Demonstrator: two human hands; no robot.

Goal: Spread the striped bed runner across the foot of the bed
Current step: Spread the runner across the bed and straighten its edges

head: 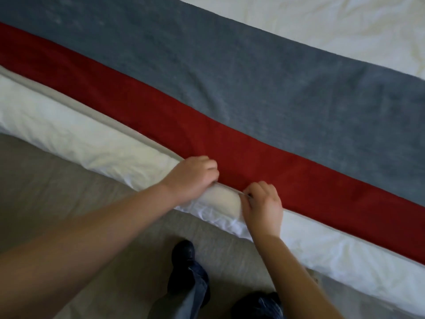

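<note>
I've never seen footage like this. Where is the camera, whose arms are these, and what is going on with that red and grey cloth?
There is no machine here. A person wears a camera on the head, and it looks forward and down, so you see what they see: their own two bare arms reaching out from the bottom of the picture.

The white surface is a bed with a white cover. Across it lies the striped bed runner, a long cloth with a wide grey-blue stripe, a red stripe and a thin pale border on the near side.

The left hand and the right hand sit close together, fingers curled, gripping the runner's near edge at the edge of the bed.

Below are the beige floor and the person's dark shoes.
</note>
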